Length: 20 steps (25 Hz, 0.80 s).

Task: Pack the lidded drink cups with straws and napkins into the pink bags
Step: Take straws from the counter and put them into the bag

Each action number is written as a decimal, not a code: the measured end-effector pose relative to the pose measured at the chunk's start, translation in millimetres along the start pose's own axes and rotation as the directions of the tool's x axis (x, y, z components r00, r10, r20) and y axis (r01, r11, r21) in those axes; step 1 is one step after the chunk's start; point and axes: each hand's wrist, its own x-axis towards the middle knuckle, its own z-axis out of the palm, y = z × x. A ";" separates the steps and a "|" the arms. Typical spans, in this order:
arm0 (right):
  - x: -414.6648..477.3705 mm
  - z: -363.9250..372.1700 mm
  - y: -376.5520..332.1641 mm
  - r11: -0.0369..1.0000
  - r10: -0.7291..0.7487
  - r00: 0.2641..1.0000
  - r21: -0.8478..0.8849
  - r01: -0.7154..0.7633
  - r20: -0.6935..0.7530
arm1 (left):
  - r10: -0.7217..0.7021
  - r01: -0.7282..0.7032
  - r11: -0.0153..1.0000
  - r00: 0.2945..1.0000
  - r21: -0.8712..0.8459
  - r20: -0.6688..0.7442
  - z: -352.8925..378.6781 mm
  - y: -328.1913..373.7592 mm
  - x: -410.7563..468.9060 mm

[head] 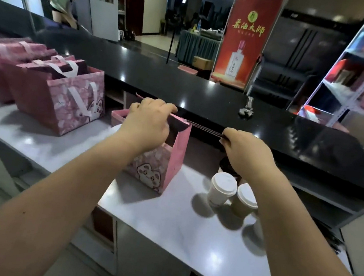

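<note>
Step in hand, judged: straw loading.
Pink bag (174,160): frame centre, rim gripped by left hand (148,122).
Straws (205,129): dark, pinched by right hand (242,143), tips at bag mouth.
Lidded cups (223,186): lower right, unpacked.
Next: tilt straws down inside.

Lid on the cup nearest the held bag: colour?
The lid is white, seen best in the head view.
</note>
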 end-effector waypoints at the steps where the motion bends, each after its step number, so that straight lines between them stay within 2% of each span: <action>1: 11.2 -1.5 -0.1 1.000 0.005 1.000 -0.001 -0.005 -0.009 | 0.015 -0.015 1.000 1.000 0.003 -0.008 -1.7 -4.4 14.2; 5: 50.8 2.7 -1.4 1.000 0.013 1.000 -0.010 -0.013 -0.018 | 0.074 -0.075 0.997 0.997 0.012 0.019 4.5 -18.7 63.4; 9: 84.9 10.7 -4.6 0.998 0.056 0.998 0.022 -0.057 0.023 | 0.079 -0.075 0.996 0.994 -0.049 0.075 24.6 -38.0 97.5; 14: 112.2 22.4 -24.5 0.988 0.126 0.990 0.084 -0.131 0.063 | 0.147 -0.134 0.978 0.986 -0.158 0.073 39.6 -72.1 121.6; 20: 131.2 44.3 -70.9 0.943 0.314 0.945 0.087 -0.321 0.090 | 0.273 -0.228 0.936 0.951 -0.269 0.145 51.6 -140.2 144.5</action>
